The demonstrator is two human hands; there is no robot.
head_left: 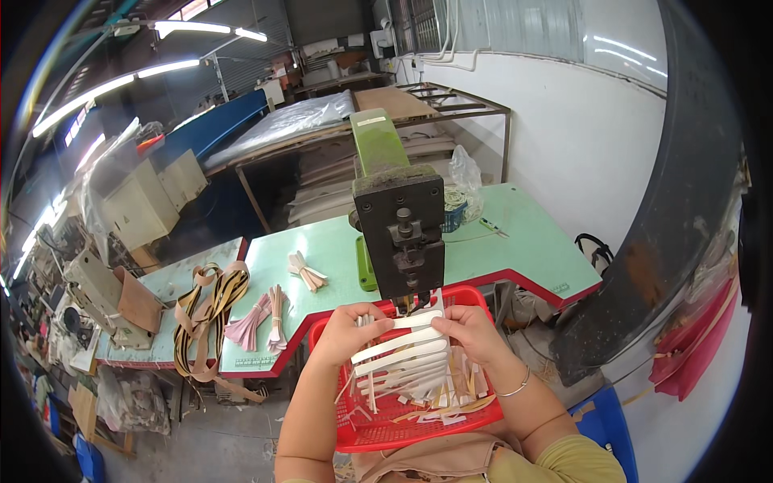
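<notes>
My left hand [352, 332] and my right hand [473, 332] are both closed, pinching the two ends of a short white strip [415, 320] between thumbs and fingers. The strip lies right under the dark front head of a green machine [398, 233], close to its needle area. Below it, a row of similar white strips [403, 364] hangs like a ladder, seemingly joined in a chain. These hang over a red plastic basket [354, 439] that sits against my lap. Loose cream and white offcuts [451, 402] lie inside the basket. My fingertips partly hide the strip's ends.
On the pale green table [322, 233] lie bundles of cream strips [307, 272], a pink bundle [250, 324] and striped webbing [205, 322]. Small snips [493, 228] and a blue basket [454, 216] are behind the machine. A dark curved post [644, 241] stands at right.
</notes>
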